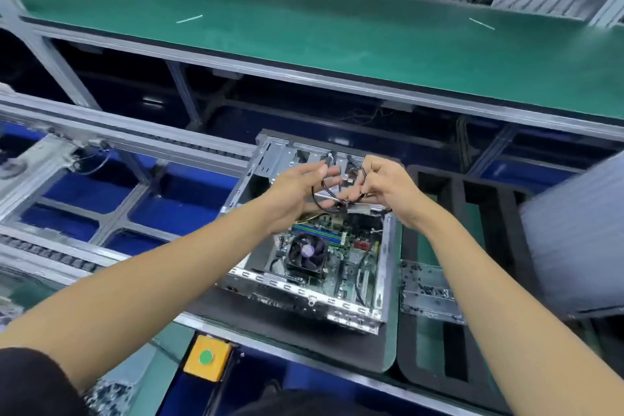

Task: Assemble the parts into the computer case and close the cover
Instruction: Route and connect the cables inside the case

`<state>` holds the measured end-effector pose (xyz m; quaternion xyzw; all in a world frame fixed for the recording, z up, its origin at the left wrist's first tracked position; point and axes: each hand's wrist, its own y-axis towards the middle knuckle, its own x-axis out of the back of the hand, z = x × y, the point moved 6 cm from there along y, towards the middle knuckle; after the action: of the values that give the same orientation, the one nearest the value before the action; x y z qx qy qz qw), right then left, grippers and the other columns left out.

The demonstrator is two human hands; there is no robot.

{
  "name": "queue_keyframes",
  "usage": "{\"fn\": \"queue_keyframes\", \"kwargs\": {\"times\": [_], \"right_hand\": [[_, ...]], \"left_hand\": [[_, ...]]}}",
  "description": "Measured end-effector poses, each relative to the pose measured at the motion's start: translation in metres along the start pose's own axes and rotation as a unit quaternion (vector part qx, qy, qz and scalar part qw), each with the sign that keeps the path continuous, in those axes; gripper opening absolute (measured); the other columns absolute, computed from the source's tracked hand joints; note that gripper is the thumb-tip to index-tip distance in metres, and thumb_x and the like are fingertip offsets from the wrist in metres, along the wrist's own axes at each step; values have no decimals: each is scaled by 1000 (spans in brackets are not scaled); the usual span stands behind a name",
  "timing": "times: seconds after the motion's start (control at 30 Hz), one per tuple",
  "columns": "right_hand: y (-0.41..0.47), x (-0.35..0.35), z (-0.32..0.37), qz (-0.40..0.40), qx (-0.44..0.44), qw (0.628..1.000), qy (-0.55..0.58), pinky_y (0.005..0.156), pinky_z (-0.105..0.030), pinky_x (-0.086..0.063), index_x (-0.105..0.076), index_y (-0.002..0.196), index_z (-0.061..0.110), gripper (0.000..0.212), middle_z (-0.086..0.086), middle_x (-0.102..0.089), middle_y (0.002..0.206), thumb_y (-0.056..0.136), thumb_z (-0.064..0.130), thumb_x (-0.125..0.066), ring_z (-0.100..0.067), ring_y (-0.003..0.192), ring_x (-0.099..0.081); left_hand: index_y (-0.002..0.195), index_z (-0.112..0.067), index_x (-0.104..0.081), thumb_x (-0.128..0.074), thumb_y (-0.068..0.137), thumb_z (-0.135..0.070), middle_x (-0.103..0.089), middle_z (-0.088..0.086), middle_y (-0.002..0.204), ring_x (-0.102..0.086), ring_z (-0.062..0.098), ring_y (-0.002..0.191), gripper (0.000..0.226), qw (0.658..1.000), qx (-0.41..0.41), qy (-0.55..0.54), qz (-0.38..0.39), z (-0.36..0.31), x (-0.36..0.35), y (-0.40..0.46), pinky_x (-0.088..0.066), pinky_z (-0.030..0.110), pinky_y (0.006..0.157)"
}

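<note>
An open silver computer case (304, 297) lies on a dark mat, its cover off. Inside I see the motherboard with a black CPU fan (306, 255) and blue and green memory slots. Both my hands are raised over the case's far half. My left hand (300, 191) has thin black cables (319, 189) looped around its fingers. My right hand (385, 189) pinches the same cable bundle near a pale connector (359, 208). The cable ends are partly hidden between my fingers.
A flat metal plate (429, 294) lies in a black foam tray (449, 348) right of the case. A large grey panel (574, 240) leans at the far right. A yellow box with a green button (206, 357) sits at the bench's near edge. Conveyor rails run left; a green shelf spans above.
</note>
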<state>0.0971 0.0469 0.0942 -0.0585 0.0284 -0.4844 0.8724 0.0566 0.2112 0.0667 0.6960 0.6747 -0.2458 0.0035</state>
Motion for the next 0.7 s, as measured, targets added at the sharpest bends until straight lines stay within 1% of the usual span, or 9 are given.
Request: {"fn": "queue_keyframes", "kwargs": {"times": [0.1,0.2,0.23,0.3,0.33,0.43,0.5,0.57,0.7], "right_hand": [[13,-26,-13,8,-28,999,-14,73,-28,-59,-48,84,10,20,-8,-67,60,67,1,-45,-33,91,-78],[17,-36,-25,-26,-55,997,56,72,-28,-60,-45,91,9,17,-7,-62,56,74,7,-44,-38,92,-77],[18,-37,-29,-41,-64,994,77,72,-26,-59,-46,85,8,8,-6,-59,56,78,12,-45,-39,92,-76],[17,-35,-40,-85,-98,986,107,75,-25,-52,-48,74,12,18,-1,-52,54,86,25,-45,-35,94,-77],[15,-33,-46,-105,-117,979,132,78,-29,-48,-48,73,13,24,0,-53,56,92,28,-43,-33,94,-76],[11,-33,-62,-143,-147,949,240,84,-36,-47,-51,80,13,27,-6,-73,76,100,28,-40,-24,84,-72],[8,-36,-70,-159,-168,933,276,89,-37,-48,-52,79,12,29,-10,-74,83,99,31,-41,-22,82,-70],[3,-38,-77,-161,-192,927,280,93,-39,-48,-53,77,11,31,-8,-67,78,97,33,-43,-23,83,-66],[-5,-45,-81,-137,-207,934,255,91,-38,-49,-61,115,8,31,6,-40,53,99,27,-42,-14,64,-63]], "left_hand": [[133,-16,-57,-61,100,-18,-76,-8,110,-72,10,94,33,999,31,14,-1,-1,26,-2,-60,31,67],[132,-15,-59,-62,99,-12,-76,-4,106,-71,9,77,33,999,31,15,-7,0,43,2,-60,31,65],[128,-18,-62,-62,99,-12,-76,-3,108,-72,10,77,29,1000,25,13,-10,0,48,3,-60,31,64],[119,-20,-64,-63,98,-10,-77,-3,107,-73,13,81,23,1000,12,3,-21,-2,56,6,-61,33,63],[118,-19,-63,-62,98,-9,-78,-4,103,-73,12,80,22,1000,6,-2,-28,-2,59,7,-62,34,62],[126,-14,-61,-58,100,-7,-78,-6,97,-71,10,72,27,999,-5,9,-38,-3,64,11,-62,33,61],[131,-13,-59,-56,102,-7,-78,-5,100,-70,11,72,30,999,-7,25,-40,-3,65,13,-60,30,60],[130,-12,-60,-54,103,-6,-78,-4,98,-69,9,70,29,999,-12,34,-40,-2,68,14,-58,26,59],[128,-13,-63,-56,101,-4,-76,7,102,-72,15,72,29,997,-4,42,-66,6,77,11,-57,26,54]]}}
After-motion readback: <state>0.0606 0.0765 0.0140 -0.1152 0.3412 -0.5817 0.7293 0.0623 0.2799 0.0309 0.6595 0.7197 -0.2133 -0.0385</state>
